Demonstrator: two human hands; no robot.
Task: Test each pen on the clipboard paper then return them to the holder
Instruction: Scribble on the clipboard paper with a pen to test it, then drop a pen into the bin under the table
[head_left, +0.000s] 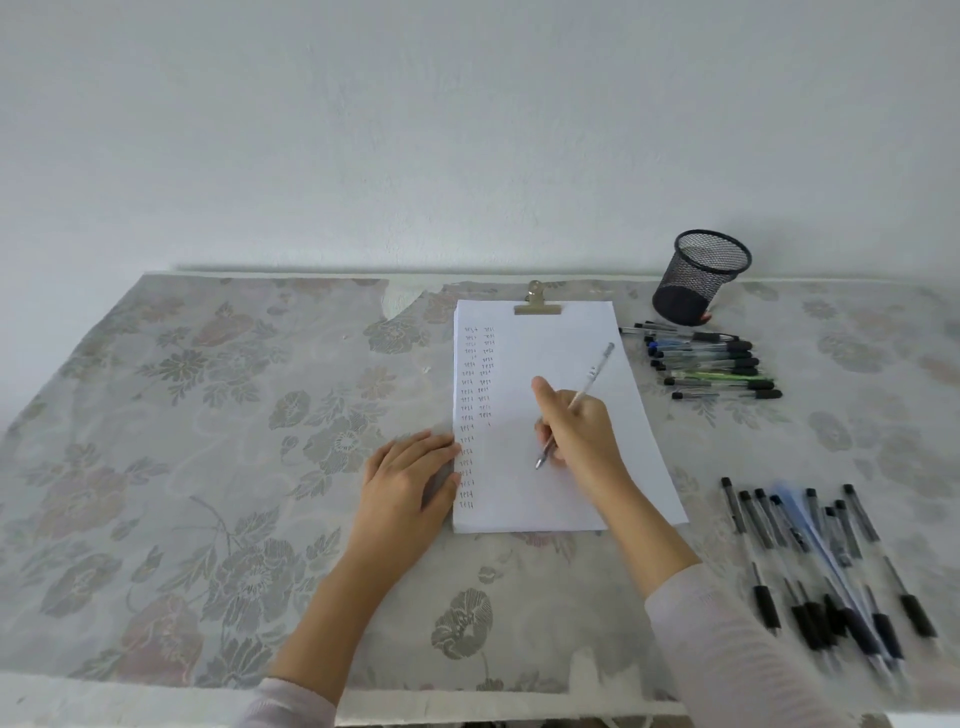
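Soft, even, cool light fills the scene; shadows are faint. The wide lens bows the far edge of the desk (156, 467). Pens (808, 623) near its right front corner smear with blur.

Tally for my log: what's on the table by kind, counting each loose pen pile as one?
Mesh pen holder: 1
Clipboard: 1
Pen in right hand: 1
Loose pen piles: 2, far pile and near pile
Total: 5
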